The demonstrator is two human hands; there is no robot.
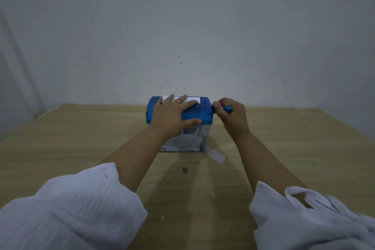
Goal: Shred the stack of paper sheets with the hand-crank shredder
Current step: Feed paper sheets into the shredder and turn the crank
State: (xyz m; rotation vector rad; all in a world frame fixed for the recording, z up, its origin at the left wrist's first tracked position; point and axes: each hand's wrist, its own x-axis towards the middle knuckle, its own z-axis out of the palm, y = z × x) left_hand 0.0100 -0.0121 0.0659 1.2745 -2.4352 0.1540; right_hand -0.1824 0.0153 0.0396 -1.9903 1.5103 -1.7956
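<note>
A small hand-crank shredder with a blue top and a clear bin full of white shreds stands on the wooden table near the wall. A white paper sheet sticks up from its slot. My left hand lies flat on the blue top, fingers spread, fingertips against the sheet. My right hand grips the blue crank handle at the shredder's right end.
The wooden table reaches to a grey wall close behind the shredder. A torn scrap of white paper lies on the table by the bin's front right corner. White sleeves fill the lower corners of the view.
</note>
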